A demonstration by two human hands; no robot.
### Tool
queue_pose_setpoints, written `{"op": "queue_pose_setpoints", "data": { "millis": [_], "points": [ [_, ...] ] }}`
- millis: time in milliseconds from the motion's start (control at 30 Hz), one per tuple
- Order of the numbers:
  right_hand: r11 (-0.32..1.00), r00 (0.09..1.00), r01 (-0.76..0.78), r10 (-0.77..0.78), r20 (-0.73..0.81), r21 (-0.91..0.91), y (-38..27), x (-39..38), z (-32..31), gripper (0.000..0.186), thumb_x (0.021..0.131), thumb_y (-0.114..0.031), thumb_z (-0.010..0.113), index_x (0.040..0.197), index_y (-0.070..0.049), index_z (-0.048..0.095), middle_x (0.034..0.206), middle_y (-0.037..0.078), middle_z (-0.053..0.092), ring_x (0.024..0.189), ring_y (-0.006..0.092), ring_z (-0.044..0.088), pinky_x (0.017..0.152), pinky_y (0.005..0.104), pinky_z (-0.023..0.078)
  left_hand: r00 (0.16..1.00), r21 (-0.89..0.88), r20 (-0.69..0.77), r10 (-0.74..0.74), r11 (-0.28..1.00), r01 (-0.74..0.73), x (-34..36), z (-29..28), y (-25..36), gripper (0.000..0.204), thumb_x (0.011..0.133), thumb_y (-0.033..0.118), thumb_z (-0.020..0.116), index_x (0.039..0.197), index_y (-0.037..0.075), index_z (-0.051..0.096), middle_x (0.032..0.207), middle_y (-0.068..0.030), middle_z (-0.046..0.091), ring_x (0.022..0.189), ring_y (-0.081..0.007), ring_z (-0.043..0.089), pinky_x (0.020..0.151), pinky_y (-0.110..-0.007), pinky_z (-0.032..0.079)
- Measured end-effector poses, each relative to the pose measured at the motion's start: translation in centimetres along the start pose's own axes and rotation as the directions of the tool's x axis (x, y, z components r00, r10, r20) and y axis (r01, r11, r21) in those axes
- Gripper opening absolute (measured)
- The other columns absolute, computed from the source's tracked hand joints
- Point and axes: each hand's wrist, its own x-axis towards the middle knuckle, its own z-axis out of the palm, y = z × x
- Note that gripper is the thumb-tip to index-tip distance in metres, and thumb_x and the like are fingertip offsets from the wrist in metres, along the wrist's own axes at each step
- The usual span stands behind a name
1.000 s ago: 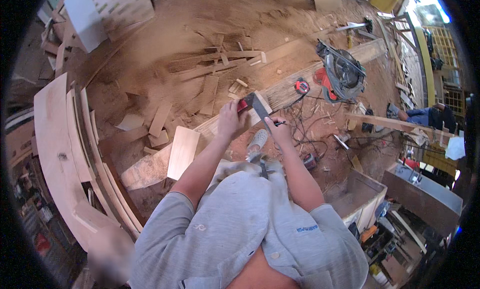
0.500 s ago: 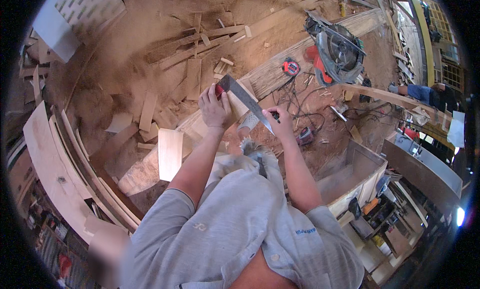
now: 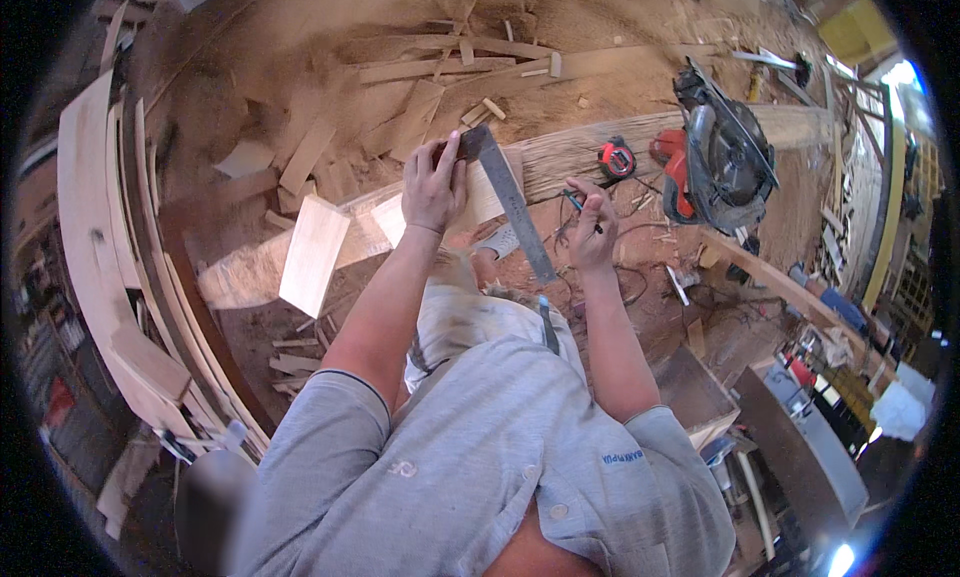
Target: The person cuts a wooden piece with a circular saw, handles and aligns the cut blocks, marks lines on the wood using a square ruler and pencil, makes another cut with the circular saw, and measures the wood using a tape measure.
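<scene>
My left hand (image 3: 432,189) grips the dark stock of a try square (image 3: 518,212) at the top end of a pale board piece (image 3: 490,199). The long metal blade points down across that piece toward my body. My right hand (image 3: 592,227), to the right of the blade and clear of it, holds a slim dark pencil or pen (image 3: 575,199) in curled fingers. The piece rests on a long rough plank (image 3: 550,167), where a red tape measure (image 3: 617,157) lies next to a red-and-black circular saw (image 3: 722,152). Another pale offcut (image 3: 312,255) is on the plank's left part.
Curved boards (image 3: 105,227) stand at the left. Offcuts (image 3: 455,67) and sawdust cover the far floor. A wooden box (image 3: 690,382), cables, a narrow beam (image 3: 775,277) and a metal-topped cabinet (image 3: 800,447) are at the right, with a person in blue (image 3: 838,305) partly hidden beyond.
My right hand has left the square's blade, moving up and right with the pencil. My left hand stays on the square. The view has shifted, with the saw now further right.
</scene>
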Motion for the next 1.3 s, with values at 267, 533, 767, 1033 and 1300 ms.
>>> {"op": "queue_pose_setpoints", "data": {
  "millis": [267,533,767,1033,1300],
  "points": [
    [0.994,0.971,-0.104,0.092,0.220,0.040,-1.6,1.1,1.9,0.036,0.113,-0.026,0.053,0.129,-0.001,0.072,0.117,0.016,0.076,0.107,0.0243,0.074,0.095,0.0368,0.057,0.999,-0.010,-0.041,-0.031,0.999,0.031,-0.3,-0.1,0.0,0.054,0.098,0.020,0.070,0.152,0.017,0.061,0.127,-0.0149,0.062,0.118,-0.0369,0.059,0.104,-0.048,0.051],
    [0.997,0.936,-0.005,-0.025,0.352,0.082,-3.7,4.2,5.0,0.034,0.102,-0.019,0.060,0.131,-0.003,0.071,0.115,0.019,0.076,0.108,0.0315,0.074,0.098,0.0400,0.056,0.999,0.001,-0.042,-0.016,1.000,0.016,-0.4,0.1,-0.3,0.057,0.096,0.020,0.073,0.151,0.019,0.061,0.126,-0.0140,0.062,0.116,-0.0363,0.060,0.102,-0.047,0.054],
    [0.997,0.921,-0.050,0.023,0.388,0.059,-3.1,4.9,5.9,0.033,0.102,-0.018,0.059,0.129,-0.003,0.071,0.116,0.020,0.076,0.107,0.0328,0.075,0.096,0.0408,0.056,0.999,-0.023,-0.051,-0.001,1.000,0.000,-0.1,0.0,0.2,0.056,0.095,0.019,0.074,0.150,0.017,0.062,0.124,-0.0146,0.063,0.114,-0.0363,0.060,0.100,-0.047,0.054],
    [0.990,0.875,0.110,-0.053,0.481,-0.091,-2.9,2.0,1.5,0.026,0.095,-0.016,0.064,0.113,-0.003,0.078,0.103,0.021,0.078,0.092,0.0350,0.077,0.087,0.0416,0.059,0.998,0.028,-0.061,0.011,1.000,-0.009,-0.5,0.1,-0.3,0.058,0.095,0.019,0.074,0.151,0.017,0.060,0.123,-0.0148,0.062,0.114,-0.0363,0.060,0.100,-0.047,0.054],
    [0.987,0.876,0.042,0.039,0.482,-0.157,-4.1,8.2,5.7,0.027,0.093,-0.021,0.066,0.106,-0.001,0.079,0.089,0.022,0.076,0.083,0.0346,0.077,0.079,0.0427,0.059,0.998,0.010,-0.049,0.025,1.000,-0.024,-0.2,0.3,-0.2,0.059,0.095,0.020,0.074,0.151,0.016,0.059,0.124,-0.0148,0.062,0.115,-0.0359,0.060,0.101,-0.047,0.053]
  ]
}}
